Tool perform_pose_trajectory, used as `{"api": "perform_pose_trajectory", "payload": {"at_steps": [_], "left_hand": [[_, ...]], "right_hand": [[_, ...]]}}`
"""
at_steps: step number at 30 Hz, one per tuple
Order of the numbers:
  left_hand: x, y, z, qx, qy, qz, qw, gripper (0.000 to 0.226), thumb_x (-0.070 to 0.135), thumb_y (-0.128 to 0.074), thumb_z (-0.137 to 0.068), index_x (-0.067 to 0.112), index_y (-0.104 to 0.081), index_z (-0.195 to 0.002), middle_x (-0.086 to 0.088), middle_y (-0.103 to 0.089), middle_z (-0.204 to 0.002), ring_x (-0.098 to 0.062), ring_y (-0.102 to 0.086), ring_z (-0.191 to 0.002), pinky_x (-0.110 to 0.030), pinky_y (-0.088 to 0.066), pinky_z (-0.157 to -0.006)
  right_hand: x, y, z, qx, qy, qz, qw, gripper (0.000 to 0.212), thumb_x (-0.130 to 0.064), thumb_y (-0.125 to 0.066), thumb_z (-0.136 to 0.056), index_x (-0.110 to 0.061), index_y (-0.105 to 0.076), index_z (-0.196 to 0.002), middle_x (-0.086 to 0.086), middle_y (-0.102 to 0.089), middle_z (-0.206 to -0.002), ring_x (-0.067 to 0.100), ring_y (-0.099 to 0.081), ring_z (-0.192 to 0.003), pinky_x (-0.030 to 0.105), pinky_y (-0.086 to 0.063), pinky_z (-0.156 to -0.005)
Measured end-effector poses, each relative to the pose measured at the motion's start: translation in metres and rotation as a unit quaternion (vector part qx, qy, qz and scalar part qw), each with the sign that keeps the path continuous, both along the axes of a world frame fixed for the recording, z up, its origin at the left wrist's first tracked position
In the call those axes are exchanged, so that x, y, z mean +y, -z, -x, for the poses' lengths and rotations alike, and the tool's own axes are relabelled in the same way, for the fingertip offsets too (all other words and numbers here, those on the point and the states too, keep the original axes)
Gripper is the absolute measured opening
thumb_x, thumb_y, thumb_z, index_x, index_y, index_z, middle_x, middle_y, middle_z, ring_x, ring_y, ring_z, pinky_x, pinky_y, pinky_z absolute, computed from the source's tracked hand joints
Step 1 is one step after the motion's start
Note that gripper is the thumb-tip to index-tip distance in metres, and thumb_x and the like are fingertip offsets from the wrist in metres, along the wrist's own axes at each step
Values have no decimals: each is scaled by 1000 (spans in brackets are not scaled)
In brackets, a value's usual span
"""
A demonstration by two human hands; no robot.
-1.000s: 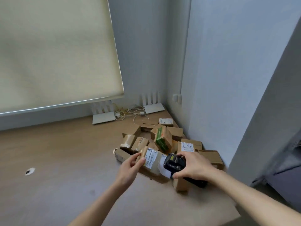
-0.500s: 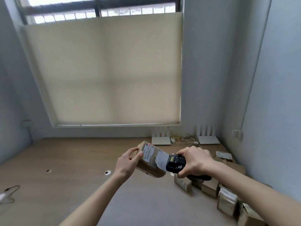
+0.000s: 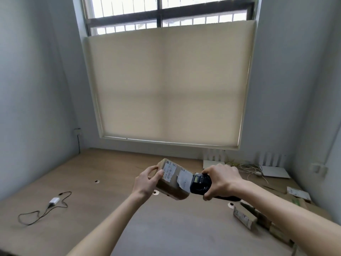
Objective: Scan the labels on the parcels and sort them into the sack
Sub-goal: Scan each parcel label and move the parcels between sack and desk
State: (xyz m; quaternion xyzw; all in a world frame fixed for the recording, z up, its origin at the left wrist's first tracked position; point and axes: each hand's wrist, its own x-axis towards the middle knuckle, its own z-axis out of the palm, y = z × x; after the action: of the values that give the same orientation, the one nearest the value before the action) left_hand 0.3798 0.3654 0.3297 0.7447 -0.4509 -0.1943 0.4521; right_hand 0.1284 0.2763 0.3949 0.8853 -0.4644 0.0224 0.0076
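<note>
My left hand (image 3: 147, 180) grips the left end of a brown cardboard parcel (image 3: 170, 188), held above the wooden desk with its white labels (image 3: 169, 171) facing up. My right hand (image 3: 221, 179) holds a black handheld scanner (image 3: 200, 183), its head touching the parcel's right end beside a loose white label flap (image 3: 183, 179). More cardboard parcels (image 3: 244, 217) lie in a pile at the desk's right edge, partly hidden by my right forearm. No sack is in view.
A wooden desk (image 3: 103, 182) runs to the wall under a window with a beige blind. A black cable with a white adapter (image 3: 53, 201) lies at left. Two white routers (image 3: 275, 171) and tangled cables sit at the back right.
The view has swung left and up, away from the parcel pile. Both hands lifted the parcel and scanner off the pile and carried them toward the desk's middle, still held together.
</note>
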Motion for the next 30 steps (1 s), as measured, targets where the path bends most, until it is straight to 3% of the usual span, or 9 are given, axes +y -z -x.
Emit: {"api": "perform_pose_trajectory", "payload": {"at_steps": [6, 11, 14, 18, 21, 24, 27, 30], "left_hand": [[16, 11, -49, -3, -22, 4, 1000, 77, 81, -46, -70, 37, -61, -131, -5, -73, -111, -24, -67, -102, -42, -56, -93], [20, 25, -94, 39, -51, 5, 998, 70, 81, -52, -72, 41, -61, -128, -3, -72, -110, -23, -66, -103, -45, -57, -92], [20, 37, -125, 132, -79, 29, 988, 72, 83, -62, -64, 41, -62, -123, -2, -70, -115, -22, -65, -106, -46, -59, -89], [27, 45, -165, 277, -125, 76, 950, 62, 53, -73, -82, 32, -53, -136, -5, -65, -123, -26, -67, -106, -40, -62, -82], [43, 53, -211, 315, -118, 63, 940, 73, 48, -77, -78, 45, -42, -141, -6, -64, -127, -27, -69, -106, -40, -63, -79], [64, 57, -266, 303, -122, 42, 944, 67, 50, -78, -65, 63, -47, -123, 1, -68, -122, -27, -71, -104, -43, -63, -79], [90, 59, -322, 305, -173, 67, 934, 53, 45, -79, -70, 51, -55, -117, 2, -70, -115, -29, -71, -103, -42, -59, -81], [130, 67, -371, 310, -253, 93, 912, 32, 38, -74, -87, 33, -56, -113, -8, -69, -114, -27, -70, -97, -38, -60, -72]], "right_hand": [[8, 2, -52, -1, -24, 8, 1000, 61, -57, -84, -54, -33, -70, -108, -9, -69, -91, 18, -62, -84, 29, -40, -66], [1, 15, -100, -64, -22, -57, 996, 70, -63, -82, -53, -36, -66, -115, -12, -71, -99, 16, -66, -90, 29, -51, -75], [-8, 29, -137, -152, -12, -161, 975, 68, -67, -81, -45, -37, -70, -105, -15, -74, -93, 10, -70, -89, 30, -59, -81], [-13, 52, -209, -237, -42, -281, 929, 51, -54, -91, -53, -31, -75, -96, -10, -77, -87, 8, -73, -83, 28, -60, -78], [-15, 66, -277, -270, -81, -322, 904, 53, -51, -92, -52, -31, -77, -99, -11, -78, -87, 6, -74, -83, 26, -60, -79], [-17, 74, -347, -283, -126, -335, 890, 46, -46, -93, -56, -34, -78, -98, -13, -78, -85, 6, -74, -81, 29, -60, -81], [-13, 80, -421, -274, -169, -357, 877, 45, -46, -92, -55, -34, -78, -97, -13, -77, -82, 7, -74, -79, 29, -59, -79], [7, 88, -496, -241, -223, -385, 862, 39, -42, -94, -59, -34, -77, -94, -13, -77, -82, 6, -74, -78, 27, -59, -77]]}}
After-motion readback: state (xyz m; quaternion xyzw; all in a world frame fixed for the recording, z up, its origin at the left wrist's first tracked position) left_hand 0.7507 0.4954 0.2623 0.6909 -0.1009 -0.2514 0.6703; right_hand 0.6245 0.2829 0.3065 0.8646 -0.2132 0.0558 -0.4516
